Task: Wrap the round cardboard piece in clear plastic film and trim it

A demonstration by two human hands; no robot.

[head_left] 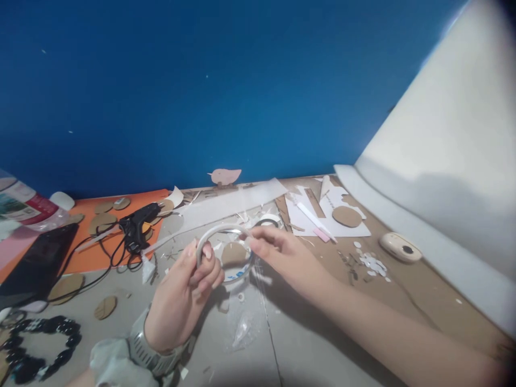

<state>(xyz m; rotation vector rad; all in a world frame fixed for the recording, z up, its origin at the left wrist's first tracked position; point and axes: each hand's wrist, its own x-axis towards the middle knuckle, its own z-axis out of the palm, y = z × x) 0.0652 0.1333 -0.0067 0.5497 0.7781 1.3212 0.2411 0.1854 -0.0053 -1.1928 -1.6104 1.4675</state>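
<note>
A roll of tape point(220, 228), seen as a pale ring with blue print inside its core, is held up over the middle of the table. My left hand point(175, 298) is closed around the roll's left side, thumb outside and fingers curled through the ring. At the right rim, the thumb and fingers of my right hand point(284, 252) are pinched together on the roll's edge. Whether they grip a loose tape end cannot be made out. Through the ring shows a round cardboard piece point(234, 253). A clear plastic bag point(244, 325) lies below the hands.
On the left, a black glue gun point(139, 226) lies on orange paper point(97, 258), near a phone point(38, 263), a bottle point(30, 204) and a beaded bracelet point(66, 344). To the right are a pen-shaped cutter point(316, 220), white paper scraps point(373, 263) and a cream oval device point(399, 247).
</note>
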